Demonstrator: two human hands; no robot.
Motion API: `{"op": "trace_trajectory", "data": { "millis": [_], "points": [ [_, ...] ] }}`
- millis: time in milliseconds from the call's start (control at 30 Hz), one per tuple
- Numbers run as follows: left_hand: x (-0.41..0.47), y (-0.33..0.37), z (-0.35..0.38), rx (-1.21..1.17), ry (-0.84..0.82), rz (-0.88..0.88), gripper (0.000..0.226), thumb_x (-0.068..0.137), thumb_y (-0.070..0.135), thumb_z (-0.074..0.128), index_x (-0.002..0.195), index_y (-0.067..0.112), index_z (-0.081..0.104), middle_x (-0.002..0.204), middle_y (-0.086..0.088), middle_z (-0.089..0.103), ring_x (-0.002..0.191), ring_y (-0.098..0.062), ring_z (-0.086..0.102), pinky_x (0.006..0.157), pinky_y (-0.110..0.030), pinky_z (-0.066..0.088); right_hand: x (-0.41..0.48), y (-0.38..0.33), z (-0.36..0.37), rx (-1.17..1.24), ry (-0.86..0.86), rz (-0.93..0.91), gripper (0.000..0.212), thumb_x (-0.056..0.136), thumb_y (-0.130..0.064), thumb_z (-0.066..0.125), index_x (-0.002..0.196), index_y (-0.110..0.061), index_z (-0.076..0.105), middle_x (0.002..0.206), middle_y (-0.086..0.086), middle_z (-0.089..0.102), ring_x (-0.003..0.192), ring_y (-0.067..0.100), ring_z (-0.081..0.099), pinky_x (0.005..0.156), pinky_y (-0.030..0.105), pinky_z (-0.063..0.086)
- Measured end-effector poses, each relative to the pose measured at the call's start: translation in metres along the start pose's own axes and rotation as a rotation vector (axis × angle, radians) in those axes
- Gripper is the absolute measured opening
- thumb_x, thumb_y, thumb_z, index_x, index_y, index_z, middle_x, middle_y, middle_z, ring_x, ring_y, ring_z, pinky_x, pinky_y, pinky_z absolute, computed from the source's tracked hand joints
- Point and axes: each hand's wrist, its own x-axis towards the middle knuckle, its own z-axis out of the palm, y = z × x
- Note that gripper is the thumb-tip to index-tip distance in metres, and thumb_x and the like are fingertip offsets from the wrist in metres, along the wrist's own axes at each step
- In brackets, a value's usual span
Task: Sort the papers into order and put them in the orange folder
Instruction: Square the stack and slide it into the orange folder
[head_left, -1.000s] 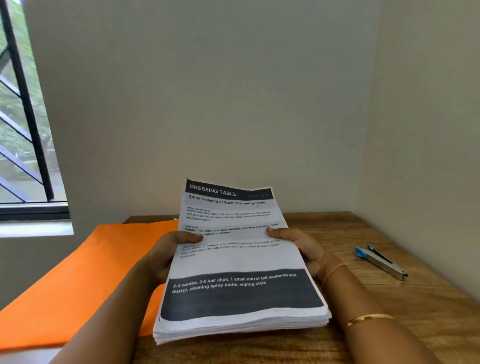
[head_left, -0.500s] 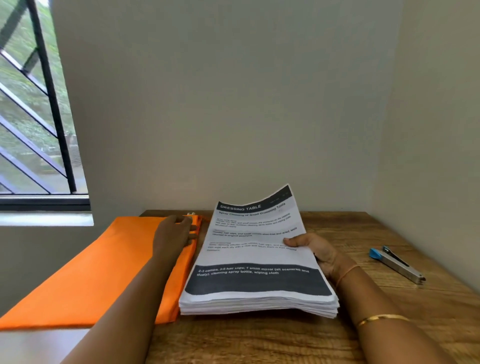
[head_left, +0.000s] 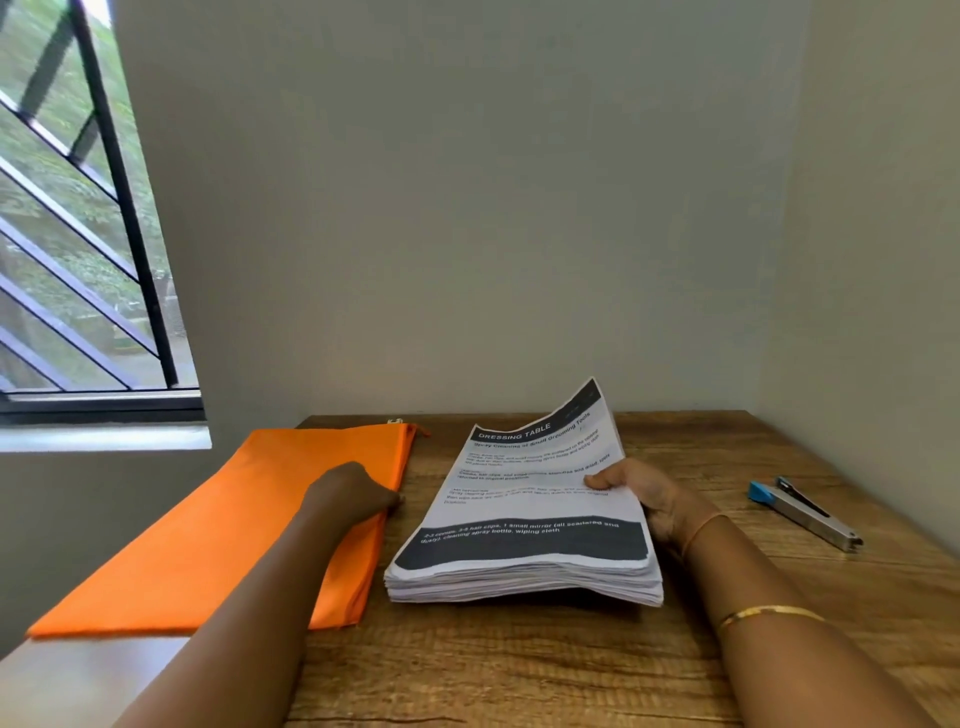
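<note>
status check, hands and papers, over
Left hand on orange folder edge, grip unclear. Right hand grips paper stack, not yet filed. Stapler aside, nothing blocking.

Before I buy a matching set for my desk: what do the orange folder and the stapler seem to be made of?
Orange folder: probably matte woven or non-woven fabric, judging by its soft, dull surface and seamed edge. Stapler: silvery, brushed-looking metal body with a blue, likely plastic, end.

One head-worn wide-angle view looks forward and down across the wooden table (head_left: 519, 670) toward the wall corner (head_left: 774, 260); a window (head_left: 78, 234) lies at its left edge; it sits near enough to read the heading on the stack of papers (head_left: 524, 525); the left forearm (head_left: 244, 618) and right forearm (head_left: 789, 639) enter from below.
</note>
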Motion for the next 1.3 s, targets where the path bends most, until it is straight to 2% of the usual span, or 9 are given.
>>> {"op": "trace_trajectory", "data": {
  "millis": [200, 333, 467, 700, 867, 967, 1067, 1200, 1300],
  "points": [
    [0.002, -0.011, -0.006, -0.088, 0.097, -0.017, 0.043, 0.081, 0.042, 0.071, 0.065, 0.010, 0.046, 0.066, -0.002, 0.046, 0.061, -0.013, 0.043, 0.048, -0.025, 0.026, -0.001, 0.000, 0.001, 0.017, -0.011, -0.002, 0.025, 0.091, 0.008, 0.039, 0.103, -0.003, 0.058, 0.102, 0.019, 0.065, 0.090, 0.038, 0.061, 0.062, 0.043, 0.057],
    [-0.001, -0.009, -0.004, -0.020, 0.032, 0.024, 0.044, 0.077, 0.053, 0.070, 0.088, 0.012, 0.056, 0.084, 0.000, 0.054, 0.076, -0.014, 0.048, 0.056, -0.024, 0.035, -0.003, 0.000, 0.003, 0.028, -0.003, -0.007, 0.026, 0.090, 0.010, 0.039, 0.105, -0.002, 0.057, 0.101, 0.019, 0.065, 0.088, 0.037, 0.062, 0.059, 0.042, 0.057],
    [-0.006, -0.003, -0.003, 0.068, -0.004, 0.051, 0.040, 0.082, 0.053, 0.063, 0.075, 0.016, 0.048, 0.077, 0.002, 0.050, 0.070, -0.010, 0.045, 0.052, -0.023, 0.031, -0.004, 0.000, 0.004, 0.010, 0.012, -0.013, 0.024, 0.090, 0.010, 0.040, 0.101, -0.002, 0.057, 0.098, 0.018, 0.065, 0.085, 0.036, 0.062, 0.057, 0.040, 0.057],
    [-0.009, 0.002, -0.020, 0.177, -0.115, 0.102, 0.056, 0.085, 0.046, 0.062, 0.125, 0.009, 0.049, 0.123, -0.008, 0.054, 0.095, -0.016, 0.047, 0.073, -0.025, 0.039, -0.005, 0.000, 0.005, 0.010, 0.028, -0.017, 0.025, 0.090, 0.010, 0.040, 0.104, -0.003, 0.056, 0.098, 0.018, 0.065, 0.084, 0.037, 0.061, 0.055, 0.039, 0.057],
    [-0.008, 0.004, -0.029, 0.161, -0.132, 0.118, 0.014, 0.091, 0.020, 0.050, 0.098, 0.009, 0.052, 0.088, -0.006, 0.054, 0.074, -0.016, 0.047, 0.059, -0.025, 0.038, -0.007, 0.000, 0.006, 0.022, 0.022, -0.023, 0.024, 0.090, 0.009, 0.040, 0.103, -0.003, 0.056, 0.097, 0.018, 0.065, 0.084, 0.037, 0.062, 0.055, 0.040, 0.057],
    [-0.007, -0.003, -0.032, 0.022, -0.097, 0.122, 0.019, 0.096, 0.011, 0.041, 0.101, 0.000, 0.056, 0.081, -0.008, 0.050, 0.071, -0.017, 0.045, 0.062, -0.027, 0.040, -0.008, -0.001, 0.006, 0.040, 0.014, -0.027, 0.025, 0.090, 0.009, 0.040, 0.108, -0.002, 0.055, 0.098, 0.018, 0.065, 0.085, 0.036, 0.061, 0.055, 0.040, 0.057],
    [-0.007, -0.010, -0.030, 0.038, -0.065, 0.163, 0.025, 0.097, 0.008, 0.039, 0.113, 0.002, 0.057, 0.096, -0.014, 0.058, 0.075, -0.018, 0.048, 0.058, -0.025, 0.037, -0.009, -0.001, 0.004, 0.067, -0.002, -0.040, 0.032, 0.091, 0.008, 0.040, 0.119, -0.001, 0.052, 0.100, 0.019, 0.064, 0.085, 0.036, 0.061, 0.053, 0.039, 0.057],
    [-0.011, -0.006, -0.029, 0.021, 0.013, 0.216, 0.041, 0.095, 0.005, 0.038, 0.135, 0.011, 0.047, 0.127, -0.012, 0.055, 0.105, -0.026, 0.056, 0.074, -0.026, 0.042, -0.015, -0.003, -0.002, 0.115, -0.091, -0.065, 0.033, 0.091, 0.004, 0.040, 0.122, -0.002, 0.051, 0.102, 0.019, 0.065, 0.079, 0.035, 0.066, 0.056, 0.040, 0.059],
    [-0.015, 0.004, -0.030, 0.028, 0.005, 0.287, 0.047, 0.092, 0.000, 0.038, 0.137, 0.011, 0.044, 0.134, -0.011, 0.053, 0.118, -0.026, 0.052, 0.090, -0.029, 0.044, -0.023, -0.005, 0.000, 0.175, -0.241, -0.114, 0.052, 0.070, -0.002, 0.071, 0.120, 0.000, 0.056, 0.101, 0.022, 0.069, 0.077, 0.036, 0.070, 0.057, 0.043, 0.059]
  ]
}}
